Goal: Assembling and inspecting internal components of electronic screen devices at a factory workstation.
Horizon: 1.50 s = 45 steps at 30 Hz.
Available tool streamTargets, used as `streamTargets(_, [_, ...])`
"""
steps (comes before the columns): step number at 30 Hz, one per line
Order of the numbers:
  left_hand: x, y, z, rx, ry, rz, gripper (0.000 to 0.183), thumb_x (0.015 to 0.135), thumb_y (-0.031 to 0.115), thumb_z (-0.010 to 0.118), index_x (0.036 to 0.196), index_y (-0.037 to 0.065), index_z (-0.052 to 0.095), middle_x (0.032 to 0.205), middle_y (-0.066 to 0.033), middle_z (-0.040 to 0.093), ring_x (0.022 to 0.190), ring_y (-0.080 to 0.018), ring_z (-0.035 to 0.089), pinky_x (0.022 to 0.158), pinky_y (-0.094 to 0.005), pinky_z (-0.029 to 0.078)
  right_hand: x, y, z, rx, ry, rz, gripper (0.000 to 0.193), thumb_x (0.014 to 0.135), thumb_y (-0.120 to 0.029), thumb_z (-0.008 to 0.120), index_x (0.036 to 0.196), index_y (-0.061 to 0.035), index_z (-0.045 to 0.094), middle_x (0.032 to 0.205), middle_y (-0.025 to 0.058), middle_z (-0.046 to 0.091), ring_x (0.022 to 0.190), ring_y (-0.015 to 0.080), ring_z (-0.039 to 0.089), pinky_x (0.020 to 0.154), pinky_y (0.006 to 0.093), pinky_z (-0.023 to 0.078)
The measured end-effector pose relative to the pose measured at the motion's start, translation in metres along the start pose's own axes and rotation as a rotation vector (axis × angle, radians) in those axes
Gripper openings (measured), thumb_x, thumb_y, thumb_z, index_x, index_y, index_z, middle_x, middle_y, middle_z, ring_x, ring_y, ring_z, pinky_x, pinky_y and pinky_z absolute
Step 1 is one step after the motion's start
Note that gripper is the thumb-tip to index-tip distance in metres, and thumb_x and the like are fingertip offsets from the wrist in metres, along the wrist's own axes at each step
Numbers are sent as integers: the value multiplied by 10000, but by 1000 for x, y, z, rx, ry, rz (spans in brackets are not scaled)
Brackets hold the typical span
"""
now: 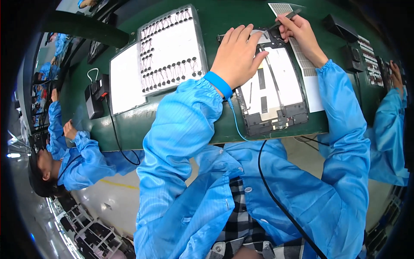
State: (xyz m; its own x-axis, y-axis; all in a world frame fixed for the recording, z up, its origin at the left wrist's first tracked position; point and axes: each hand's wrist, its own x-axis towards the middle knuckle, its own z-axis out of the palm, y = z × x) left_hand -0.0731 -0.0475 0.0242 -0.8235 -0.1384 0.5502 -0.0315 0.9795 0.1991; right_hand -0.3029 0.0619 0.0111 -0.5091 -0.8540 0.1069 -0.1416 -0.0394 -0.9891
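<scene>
An opened tablet-like device (pixel 269 99), with white panels, black strips and a dark frame, lies on the green bench in front of me. My left hand (pixel 235 56) rests over its upper left part, fingers stretched out and thumb apart, holding nothing. A blue strap with a cord circles that wrist. Dark tweezers (pixel 294 14) are pinched in my right hand (pixel 298 34). Their tips point down to the left, close to the device's upper right corner. Whether the tips grip anything is too small to tell.
Left of the device, a clear tray (pixel 196 26) holds rows of small round black parts with wires, overlapping a white sheet (pixel 125 82). A gridded sheet (pixel 305 64) lies along the device's right edge. Black boxes (pixel 352 58) stand farther right. Co-workers in blue sit on both sides.
</scene>
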Motion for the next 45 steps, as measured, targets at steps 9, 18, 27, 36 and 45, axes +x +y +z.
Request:
streamTargets(9, [1, 1, -4, -43, -10, -36, 394, 939, 280, 597, 1263, 60, 565, 1340, -218, 546, 1245, -386, 495, 1095, -463, 355, -4, -9, 7, -121, -30, -21, 291, 984, -343, 609, 1003, -54, 639, 753, -32, 572, 657, 35, 539, 613, 183, 443])
streamTargets(18, [1, 4, -2, -39, -3, -18, 360, 964, 271, 562, 1307, 163, 583, 1340, -234, 545, 1253, -389, 489, 1104, -486, 337, -4, -8, 5, -127, -29, -8, 306, 988, -348, 601, 1051, -51, 643, 762, -34, 573, 664, 31, 540, 604, 178, 438])
streamTargets(27, [2, 4, -5, -15, -46, -40, 320, 962, 251, 568, 1267, 184, 640, 1355, -178, 552, 1296, -349, 469, 1123, -509, 313, -2, 3, 6, -78, 72, -141, 300, 979, -297, 629, 1117, -32, 655, 827, 10, 625, 684, 46, 558, 624, 195, 462])
streamTargets(36, [6, 6, -28, 110, -39, 98, 339, 932, 253, 596, 1223, 84, 637, 1320, -79, 602, 1306, -281, 478, 1122, -478, 323, -3, -11, 5, -4, 219, -248, 280, 998, -228, 602, 1149, 1, 656, 921, 44, 661, 714, 64, 566, 649, 214, 453])
streamTargets(45, [-29, -140, -138, 28, 111, -382, 128, 815, 208, 748, 939, 178, 759, 879, -17, 683, 778, -205, 669, 672, -336, 532, -11, -25, 2, -87, 250, -253, 275, 996, -230, 604, 1140, -6, 673, 895, 46, 672, 693, 67, 555, 638, 216, 440])
